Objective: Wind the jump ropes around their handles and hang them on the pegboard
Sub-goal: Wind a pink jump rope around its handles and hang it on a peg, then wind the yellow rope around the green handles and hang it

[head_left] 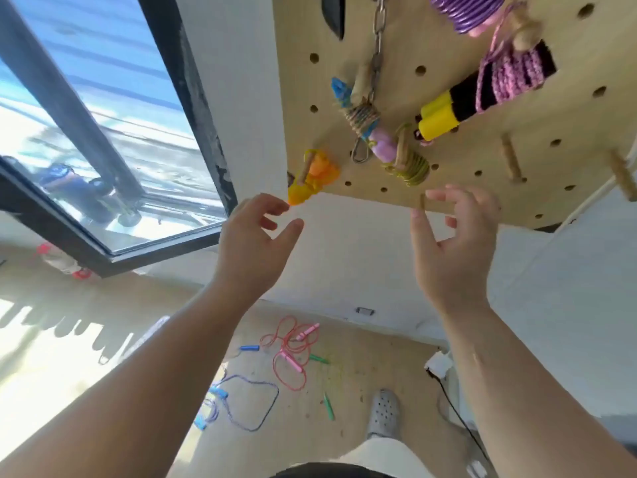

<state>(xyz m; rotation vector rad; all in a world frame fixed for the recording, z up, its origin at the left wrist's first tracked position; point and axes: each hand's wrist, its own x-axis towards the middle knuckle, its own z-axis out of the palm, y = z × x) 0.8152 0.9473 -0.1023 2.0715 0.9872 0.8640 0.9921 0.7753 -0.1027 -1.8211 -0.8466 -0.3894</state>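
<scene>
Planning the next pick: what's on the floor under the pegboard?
Unwound ropes: a red rope with pink handles, a purple rope with blue handles, and green handles. The forearms cover the floor on either side.

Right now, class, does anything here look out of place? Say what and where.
Yes. A red jump rope and a purple jump rope lie loose and tangled on the floor, not wound and hung on the pegboard.
</scene>
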